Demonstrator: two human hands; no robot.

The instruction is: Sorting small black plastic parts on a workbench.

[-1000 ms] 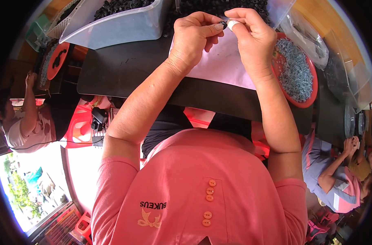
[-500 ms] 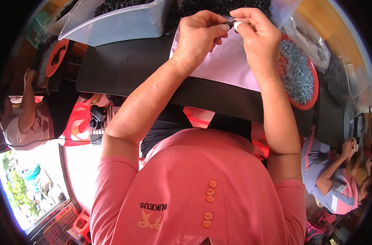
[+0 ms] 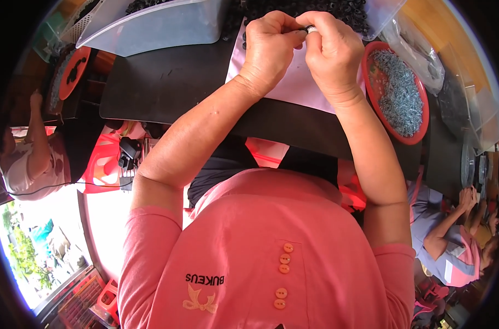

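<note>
Both hands are meeting above the pale sheet (image 3: 301, 88) at the surface's (image 3: 167, 82) far edge. Left hand (image 3: 268, 52) and right hand (image 3: 332, 55) are pinching a small part (image 3: 310, 29), dark with a white tip, between their fingertips; both are closing narrow on it, neither nearer. Its axis is too small to tell. Black rings (image 3: 337, 8) are piling just beyond. A red bowl (image 3: 370, 82) of grey bits is sitting right; a clear bin (image 3: 162, 24) is sitting left.

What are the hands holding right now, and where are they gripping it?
Both hands pinch one small part, pale with a dark end, between their fingertips: the left hand on its dark left end, the right hand on the pale end.
</note>
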